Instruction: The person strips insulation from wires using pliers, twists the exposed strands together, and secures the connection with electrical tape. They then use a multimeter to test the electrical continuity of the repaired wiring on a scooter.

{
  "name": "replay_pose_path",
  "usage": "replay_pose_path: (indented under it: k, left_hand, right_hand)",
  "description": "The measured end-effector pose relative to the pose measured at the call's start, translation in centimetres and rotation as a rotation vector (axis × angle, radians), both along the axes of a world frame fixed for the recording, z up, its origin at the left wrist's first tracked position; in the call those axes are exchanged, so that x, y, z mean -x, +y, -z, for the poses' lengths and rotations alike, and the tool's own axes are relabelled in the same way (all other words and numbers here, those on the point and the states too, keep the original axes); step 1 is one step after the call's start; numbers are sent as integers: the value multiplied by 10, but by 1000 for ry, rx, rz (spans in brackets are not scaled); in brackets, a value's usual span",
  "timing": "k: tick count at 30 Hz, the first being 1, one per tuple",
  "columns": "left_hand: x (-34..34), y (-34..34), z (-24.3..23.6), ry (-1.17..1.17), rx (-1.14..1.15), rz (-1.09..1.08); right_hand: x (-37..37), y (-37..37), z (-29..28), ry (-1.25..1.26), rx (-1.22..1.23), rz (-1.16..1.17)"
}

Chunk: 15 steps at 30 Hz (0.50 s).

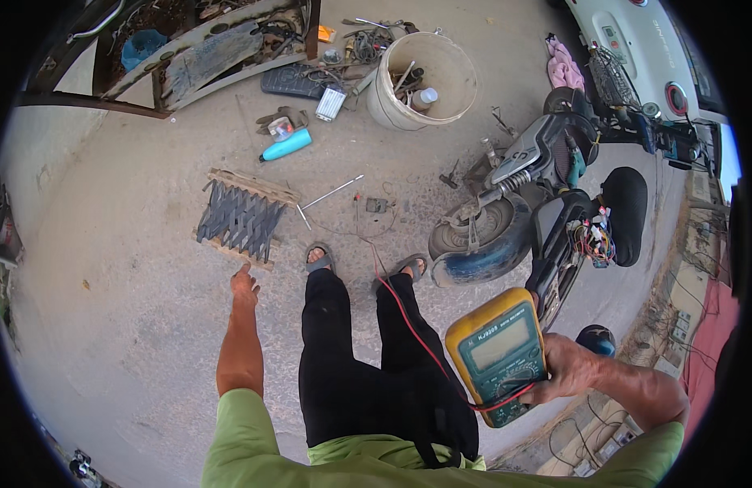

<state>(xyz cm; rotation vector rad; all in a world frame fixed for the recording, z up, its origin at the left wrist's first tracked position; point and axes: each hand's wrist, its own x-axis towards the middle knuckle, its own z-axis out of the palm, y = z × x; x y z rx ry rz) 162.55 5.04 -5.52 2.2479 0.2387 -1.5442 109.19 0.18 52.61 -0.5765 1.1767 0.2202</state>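
Observation:
My right hand (pixel 564 368) is closed round the side of a yellow and green digital multimeter (pixel 496 358), held up at the lower right with its face and dial showing. Red and black test leads (pixel 408 313) run from it down past my legs to the ground. My left hand (pixel 244 285) is stretched forward, a finger extended at the near wooden bar of a low woven-strap stool (pixel 241 210). It seems to hold nothing; whether it touches the bar I cannot tell. By the stool lies a T-handled metal wrench (pixel 331 192).
An electric scooter (pixel 514 220) with exposed wiring (pixel 594 240) stands on the right. Ahead are a dirty white bucket (pixel 384 102) of tools, a turquoise bottle (pixel 286 145), a small box (pixel 330 104) and a metal frame (pixel 229 65). A white car (pixel 628 41) is at the far right.

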Motion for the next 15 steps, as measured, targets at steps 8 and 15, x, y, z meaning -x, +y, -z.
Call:
replay_pose_path:
  k: [8, 15]
  left_hand:
    - [43, -48, 64, 195, 163, -377]
    - [-18, -64, 2, 131, 331, -121]
  right_hand:
    - [-29, 98, 2, 146, -213, 40]
    - [18, 182, 10, 41, -152, -96]
